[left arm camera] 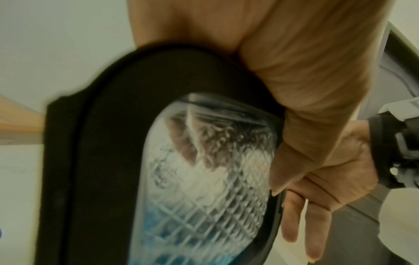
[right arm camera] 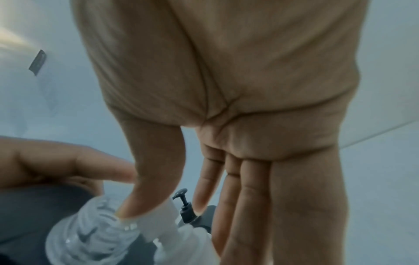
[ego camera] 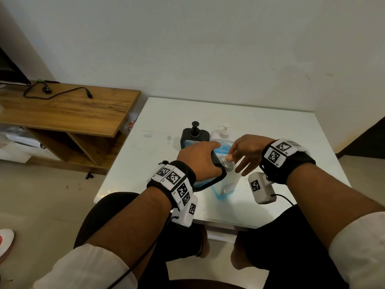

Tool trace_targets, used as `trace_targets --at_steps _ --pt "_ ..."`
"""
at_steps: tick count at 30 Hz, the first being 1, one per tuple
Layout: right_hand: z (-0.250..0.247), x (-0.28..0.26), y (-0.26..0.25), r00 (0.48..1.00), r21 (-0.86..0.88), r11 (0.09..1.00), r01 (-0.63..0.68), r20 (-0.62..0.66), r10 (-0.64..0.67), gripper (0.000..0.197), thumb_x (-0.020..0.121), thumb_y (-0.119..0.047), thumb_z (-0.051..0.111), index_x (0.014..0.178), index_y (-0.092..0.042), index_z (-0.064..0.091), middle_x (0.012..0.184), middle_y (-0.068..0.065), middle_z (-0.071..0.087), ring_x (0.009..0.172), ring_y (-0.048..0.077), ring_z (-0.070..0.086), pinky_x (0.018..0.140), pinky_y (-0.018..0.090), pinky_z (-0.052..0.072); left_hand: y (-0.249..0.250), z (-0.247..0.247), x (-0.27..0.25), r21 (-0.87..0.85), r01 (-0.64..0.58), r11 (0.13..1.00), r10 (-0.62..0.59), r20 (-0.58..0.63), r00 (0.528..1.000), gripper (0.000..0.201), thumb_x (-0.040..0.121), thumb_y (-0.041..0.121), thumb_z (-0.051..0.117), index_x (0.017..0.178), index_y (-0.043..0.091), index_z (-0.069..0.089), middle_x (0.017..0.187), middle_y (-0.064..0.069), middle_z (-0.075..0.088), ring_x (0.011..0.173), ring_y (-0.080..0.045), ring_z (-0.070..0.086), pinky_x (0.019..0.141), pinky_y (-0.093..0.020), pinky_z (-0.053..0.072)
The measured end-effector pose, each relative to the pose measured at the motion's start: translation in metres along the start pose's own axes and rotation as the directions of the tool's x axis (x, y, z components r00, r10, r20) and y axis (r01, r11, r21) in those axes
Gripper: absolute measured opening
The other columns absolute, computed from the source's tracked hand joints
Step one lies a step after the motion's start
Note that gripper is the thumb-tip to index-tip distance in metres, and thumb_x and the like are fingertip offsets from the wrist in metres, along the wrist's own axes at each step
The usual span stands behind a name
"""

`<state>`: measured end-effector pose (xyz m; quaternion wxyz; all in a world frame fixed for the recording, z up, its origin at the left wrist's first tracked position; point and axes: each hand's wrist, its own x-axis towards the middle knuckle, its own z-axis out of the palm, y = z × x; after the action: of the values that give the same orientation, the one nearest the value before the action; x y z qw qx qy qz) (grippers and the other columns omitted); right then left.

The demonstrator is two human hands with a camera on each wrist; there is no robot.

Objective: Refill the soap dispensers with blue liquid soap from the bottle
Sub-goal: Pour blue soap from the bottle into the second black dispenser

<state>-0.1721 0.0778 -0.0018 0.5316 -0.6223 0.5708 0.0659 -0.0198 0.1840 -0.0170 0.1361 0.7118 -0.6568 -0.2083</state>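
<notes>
The head camera looks down from above at the white table [ego camera: 270, 126]. The wrist cameras sit very close under the left hand [left arm camera: 294, 80] and right hand [right arm camera: 226, 71], looking along them. Head and right wrist views both show the black pump bottle [ego camera: 194, 132].

white sleeves [ego camera: 358, 245], black wristbands [ego camera: 302, 166] (checkered tags [ego camera: 273, 155], cabled white boxes [ego camera: 263, 188]), black trousers [ego camera: 291, 257].
</notes>
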Motion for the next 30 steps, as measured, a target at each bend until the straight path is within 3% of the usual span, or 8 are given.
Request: trace_targets --at_steps 4,9,13,16,20,30 --pt "-0.0013 0.0012 0.0017 1.0 -0.015 1.0 0.011 -0.012 -0.011 0.016 0.088 -0.011 0.074 0.099 -0.007 0.063 0.1 0.017 0.068 0.086 0.035 0.072 0.06 0.042 0.06 0.0013 -0.002 -0.0001 -0.008 0.005 1.0 -0.005 -0.017 1.0 0.07 0.075 0.041 0.068 0.14 0.033 0.043 0.13 0.007 0.058 0.117 -0.016 0.055 0.096 -0.031 0.045" --pt "-0.0074 -0.0011 0.0034 0.999 0.01 1.0 0.021 0.035 -0.022 0.021 0.087 -0.015 0.076 0.103 -0.008 0.065 0.103 0.017 0.071 0.097 0.037 0.071 0.069 0.045 0.061 0.0009 -0.0027 -0.0013 -0.039 0.014 0.999 -0.015 -0.014 1.0 0.069 0.075 0.041 0.068 0.139 0.032 0.044 0.128 0.008 0.058 0.116 -0.015 0.055 0.097 -0.033 0.046" --pt "-0.0049 0.0004 -0.003 1.0 -0.056 0.998 -0.01 0.009 0.011 0.024 0.087 -0.015 0.076 0.106 -0.005 0.065 0.102 0.015 0.071 0.094 0.034 0.072 0.077 0.047 0.06 0.0015 -0.003 0.0005 -0.035 0.017 0.999 -0.017 -0.001 1.0 0.069 0.075 0.04 0.068 0.14 0.033 0.044 0.126 0.008 0.059 0.113 -0.015 0.056 0.095 -0.032 0.047" --pt "-0.0026 0.0009 -0.0043 1.0 -0.12 0.993 0.004 -0.028 -0.008 0.029 0.087 -0.016 0.076 0.11 -0.003 0.064 0.1 0.015 0.07 0.09 0.032 0.072 0.075 0.046 0.06 0.0019 -0.0031 0.0003 -0.023 0.023 0.999 -0.023 0.004 1.0 0.07 0.075 0.041 0.068 0.14 0.033 0.043 0.127 0.008 0.058 0.114 -0.015 0.055 0.095 -0.033 0.047" --pt "-0.0044 -0.001 0.0003 0.999 -0.057 0.997 0.05 -0.002 -0.05 0.022 0.087 -0.017 0.077 0.102 -0.009 0.063 0.098 0.018 0.069 0.089 0.036 0.072 0.066 0.044 0.061 -0.0001 -0.004 -0.0005 -0.038 0.036 0.999 -0.035 0.006 0.999 0.071 0.075 0.041 0.069 0.141 0.033 0.043 0.13 0.007 0.058 0.116 -0.015 0.055 0.098 -0.035 0.046" --pt "-0.0066 0.0017 -0.0048 0.999 -0.097 0.995 0.028 -0.028 -0.031 0.023 0.085 -0.015 0.078 0.102 -0.005 0.065 0.092 0.015 0.073 0.081 0.031 0.074 0.063 0.038 0.06 0.0009 -0.003 0.0032 -0.021 0.016 1.0 -0.016 0.006 1.0 0.071 0.076 0.041 0.068 0.141 0.033 0.042 0.128 0.007 0.058 0.114 -0.015 0.055 0.094 -0.031 0.045"
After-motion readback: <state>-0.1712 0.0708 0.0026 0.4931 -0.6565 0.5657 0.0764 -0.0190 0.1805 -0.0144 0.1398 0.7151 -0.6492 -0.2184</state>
